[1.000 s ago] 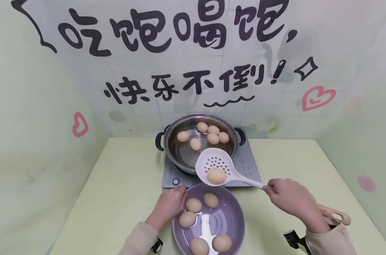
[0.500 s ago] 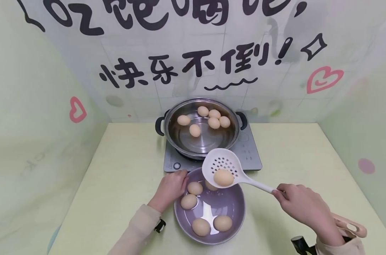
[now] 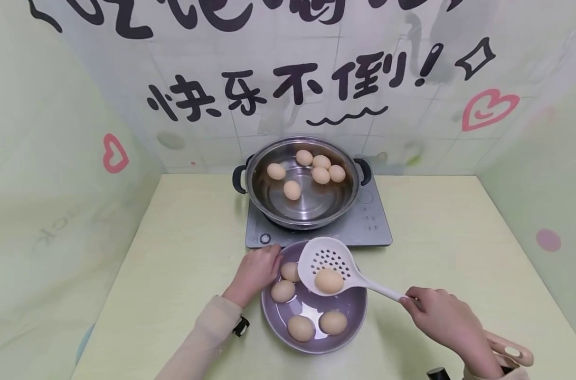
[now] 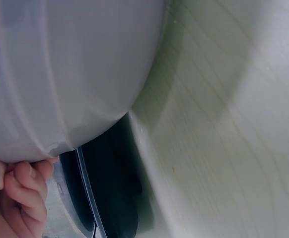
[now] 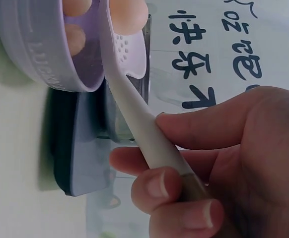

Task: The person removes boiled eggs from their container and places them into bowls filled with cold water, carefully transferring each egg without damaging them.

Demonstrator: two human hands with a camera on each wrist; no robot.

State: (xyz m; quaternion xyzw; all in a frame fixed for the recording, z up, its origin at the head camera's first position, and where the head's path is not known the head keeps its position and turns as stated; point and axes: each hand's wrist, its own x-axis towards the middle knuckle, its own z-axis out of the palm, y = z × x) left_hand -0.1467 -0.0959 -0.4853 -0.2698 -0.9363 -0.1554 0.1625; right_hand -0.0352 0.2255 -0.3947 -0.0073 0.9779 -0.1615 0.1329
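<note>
My right hand [image 3: 444, 319] holds the handle of a white slotted spoon [image 3: 311, 258], thumb and fingers wrapped round it in the right wrist view. One egg [image 3: 329, 281] rests in the spoon's perforated head, which hovers above the far part of a purple bowl [image 3: 356, 314]. Several eggs lie inside that bowl; the spoon partly covers one of them. At the bowl's far left rim, my left hand [image 3: 253, 273] grips the edge. The left wrist view shows its curled fingers [image 4: 28, 191] under the side of the bowl.
Behind the bowl, a steel pot [image 3: 302, 224] with black side handles stands on a grey induction cooktop [image 3: 364, 232]. Several eggs [image 3: 292, 190] sit in the pot. A printed wall [image 3: 197, 153] closes off the back of the pale table [image 3: 188, 227].
The spoon with its egg has moved from the pot's front edge toward me, over the bowl. My left hand stays on the bowl's rim. The head view has tilted downward.
</note>
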